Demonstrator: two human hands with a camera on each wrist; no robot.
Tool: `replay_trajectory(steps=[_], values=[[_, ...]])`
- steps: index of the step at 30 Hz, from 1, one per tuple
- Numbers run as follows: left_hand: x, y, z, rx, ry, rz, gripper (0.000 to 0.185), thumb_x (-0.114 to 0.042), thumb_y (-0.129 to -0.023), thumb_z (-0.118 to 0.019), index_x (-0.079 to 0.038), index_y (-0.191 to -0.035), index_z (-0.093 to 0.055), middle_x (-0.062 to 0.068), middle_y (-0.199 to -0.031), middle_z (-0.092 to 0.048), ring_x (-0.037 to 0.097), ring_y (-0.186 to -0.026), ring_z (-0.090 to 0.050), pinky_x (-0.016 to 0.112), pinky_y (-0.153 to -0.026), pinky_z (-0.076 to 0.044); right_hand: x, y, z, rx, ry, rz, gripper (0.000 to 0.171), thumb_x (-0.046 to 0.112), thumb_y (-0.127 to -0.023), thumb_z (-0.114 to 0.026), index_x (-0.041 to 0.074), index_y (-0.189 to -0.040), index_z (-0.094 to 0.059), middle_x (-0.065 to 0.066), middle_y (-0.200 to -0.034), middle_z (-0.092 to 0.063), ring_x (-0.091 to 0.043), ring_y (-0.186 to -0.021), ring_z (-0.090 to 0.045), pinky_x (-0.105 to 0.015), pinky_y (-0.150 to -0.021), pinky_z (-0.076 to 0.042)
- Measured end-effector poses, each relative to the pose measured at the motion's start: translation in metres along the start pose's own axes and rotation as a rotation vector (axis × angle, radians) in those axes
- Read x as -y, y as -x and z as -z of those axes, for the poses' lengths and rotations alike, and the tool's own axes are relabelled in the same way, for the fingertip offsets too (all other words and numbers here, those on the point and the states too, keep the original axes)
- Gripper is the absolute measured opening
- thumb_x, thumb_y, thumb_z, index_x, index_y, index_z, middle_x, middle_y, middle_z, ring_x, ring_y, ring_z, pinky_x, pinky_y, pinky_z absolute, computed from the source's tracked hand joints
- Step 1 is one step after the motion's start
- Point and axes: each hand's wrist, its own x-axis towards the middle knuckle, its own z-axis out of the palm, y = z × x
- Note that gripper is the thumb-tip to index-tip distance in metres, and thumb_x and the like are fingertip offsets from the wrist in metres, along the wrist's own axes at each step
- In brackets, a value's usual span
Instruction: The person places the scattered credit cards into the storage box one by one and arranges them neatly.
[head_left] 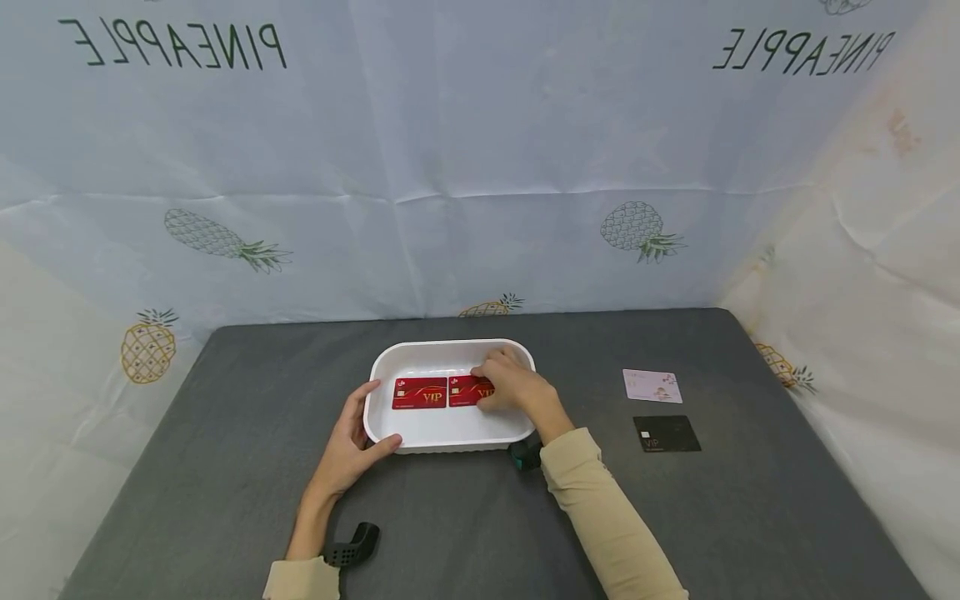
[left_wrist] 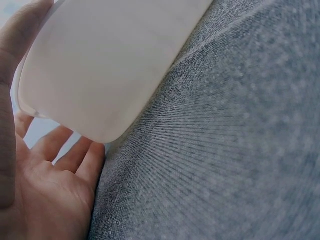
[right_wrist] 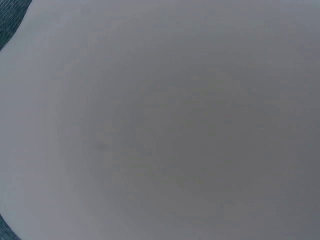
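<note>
A white tray (head_left: 450,344) sits on the grey table (head_left: 225,433). Two red VIP cards lie side by side in it. The left red card (head_left: 419,393) lies free. My right hand (head_left: 513,387) reaches into the tray and pinches the right red card (head_left: 465,392), covering its right half. My left hand (head_left: 348,442) cups the tray's near left corner, thumb on the front wall and fingers on the left wall. The left wrist view shows the tray (left_wrist: 110,60) wall against my left hand (left_wrist: 45,185). White tray surface (right_wrist: 160,120) fills the right wrist view.
A pale pink card (head_left: 652,386) and a black card (head_left: 666,433) lie on the table to the right of the tray. Pineapple-print cloth walls (head_left: 480,167) close in the back and both sides.
</note>
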Motion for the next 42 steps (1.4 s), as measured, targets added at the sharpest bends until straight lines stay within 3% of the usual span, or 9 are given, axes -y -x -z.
replay_trajectory(steps=[7, 14, 23, 30, 42], values=[[-0.002, -0.001, -0.001, 0.002, 0.019, 0.003, 0.088, 0.005, -0.084, -0.076, -0.001, -0.156, -0.027, 0.028, -0.152, -0.039, 0.02, -0.121, -0.057, 0.014, -0.092, -0.051, -0.001, 0.0, 0.001, -0.013, -0.07, 0.014, 0.058, 0.03, -0.087, -0.083, 0.011, -0.139, -0.064, -0.008, -0.121, -0.062, -0.023, -0.118, -0.045, -0.042, -0.106, -0.045], [-0.002, 0.001, 0.0, 0.005, 0.034, 0.011, 0.088, 0.006, -0.084, -0.075, -0.001, -0.156, -0.026, 0.028, -0.152, -0.039, 0.016, -0.12, -0.057, 0.013, -0.091, -0.051, -0.006, 0.0, 0.005, -0.002, -0.125, 0.12, 0.056, 0.031, -0.087, -0.082, 0.009, -0.137, -0.066, -0.009, -0.121, -0.064, -0.019, -0.109, -0.051, -0.038, -0.097, -0.045], [-0.001, 0.001, 0.0, 0.001, 0.025, 0.012, 0.088, 0.006, -0.084, -0.075, 0.0, -0.156, -0.026, 0.028, -0.152, -0.04, 0.011, -0.119, -0.057, 0.013, -0.09, -0.051, -0.013, 0.003, 0.01, 0.019, -0.242, 0.197, 0.057, 0.03, -0.089, -0.079, 0.007, -0.139, -0.064, -0.011, -0.137, -0.063, -0.025, -0.126, -0.053, -0.045, -0.107, -0.047], [-0.002, 0.0, -0.001, 0.001, 0.021, 0.013, 0.088, 0.006, -0.084, -0.075, -0.001, -0.157, -0.026, 0.028, -0.153, -0.038, 0.015, -0.121, -0.057, 0.013, -0.091, -0.051, -0.02, 0.005, 0.012, -0.027, -0.266, 0.299, 0.055, 0.03, -0.092, -0.077, 0.004, -0.138, -0.063, -0.013, -0.136, -0.065, -0.028, -0.126, -0.057, -0.047, -0.108, -0.047], [-0.003, 0.0, -0.001, -0.004, 0.004, 0.026, 0.088, 0.005, -0.084, -0.076, -0.001, -0.156, -0.026, 0.028, -0.152, -0.04, 0.017, -0.119, -0.057, 0.014, -0.09, -0.051, -0.029, 0.011, 0.017, -0.061, -0.392, 0.331, 0.055, 0.028, -0.091, -0.078, 0.006, -0.139, -0.063, -0.013, -0.143, -0.062, -0.03, -0.133, -0.054, -0.053, -0.112, -0.044]])
